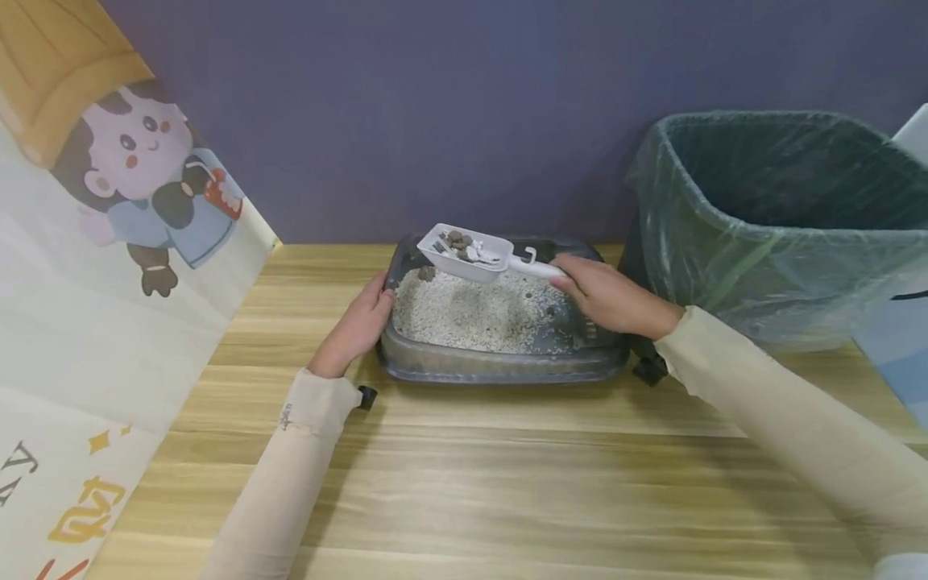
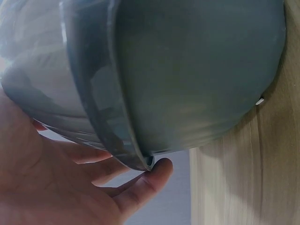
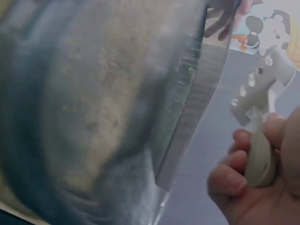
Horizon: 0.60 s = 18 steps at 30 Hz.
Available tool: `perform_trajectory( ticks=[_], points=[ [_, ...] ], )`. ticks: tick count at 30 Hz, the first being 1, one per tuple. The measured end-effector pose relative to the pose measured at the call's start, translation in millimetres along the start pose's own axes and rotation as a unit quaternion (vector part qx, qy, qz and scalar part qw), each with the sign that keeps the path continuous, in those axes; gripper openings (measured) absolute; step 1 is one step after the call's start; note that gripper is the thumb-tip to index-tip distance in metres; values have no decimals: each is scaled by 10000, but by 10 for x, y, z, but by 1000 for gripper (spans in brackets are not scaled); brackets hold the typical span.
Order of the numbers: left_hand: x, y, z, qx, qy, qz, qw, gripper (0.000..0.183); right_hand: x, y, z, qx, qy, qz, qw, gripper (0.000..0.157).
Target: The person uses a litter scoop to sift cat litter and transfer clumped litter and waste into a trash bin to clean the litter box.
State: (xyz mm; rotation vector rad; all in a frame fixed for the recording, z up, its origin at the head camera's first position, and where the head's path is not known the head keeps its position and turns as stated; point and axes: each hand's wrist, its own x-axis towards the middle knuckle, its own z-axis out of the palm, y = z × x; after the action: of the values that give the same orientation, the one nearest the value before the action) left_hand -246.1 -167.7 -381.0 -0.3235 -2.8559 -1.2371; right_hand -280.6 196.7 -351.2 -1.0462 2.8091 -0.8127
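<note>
A grey litter box [image 1: 500, 366] holding pale granular litter [image 1: 471, 318] stands on the wooden surface. My left hand [image 1: 355, 322] grips its left end at the rim, and in the left wrist view the fingers [image 2: 143, 187] lie around the lip. My right hand [image 1: 605, 294] holds a white litter scoop [image 1: 474, 270] by its handle, above the box. Brown clumps [image 1: 458, 239] and some white bits lie in the scoop's tray. The right wrist view shows fingers [image 3: 227, 180] wrapped around the handle, with the slotted tray [image 3: 265, 86] beyond.
A bin [image 1: 797, 229] lined with a clear plastic bag stands right of the box, close by my right forearm. Behind rises a dark blue-purple wall [image 1: 435, 105]. A printed cloth [image 1: 87, 322] with a cartoon figure borders the wooden table [image 1: 507, 483] on the left.
</note>
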Motion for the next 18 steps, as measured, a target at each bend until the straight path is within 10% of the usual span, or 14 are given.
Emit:
perform_trajectory(
  ticks=[10, 18],
  points=[
    [2, -10, 10, -60, -1, 17, 10000, 52, -126, 65, 192, -15, 1153, -152, 9932, 29],
    [19, -22, 17, -29, -25, -8, 10000, 53, -188, 11, 112, 28, 996, 185, 9948, 31]
  ],
)
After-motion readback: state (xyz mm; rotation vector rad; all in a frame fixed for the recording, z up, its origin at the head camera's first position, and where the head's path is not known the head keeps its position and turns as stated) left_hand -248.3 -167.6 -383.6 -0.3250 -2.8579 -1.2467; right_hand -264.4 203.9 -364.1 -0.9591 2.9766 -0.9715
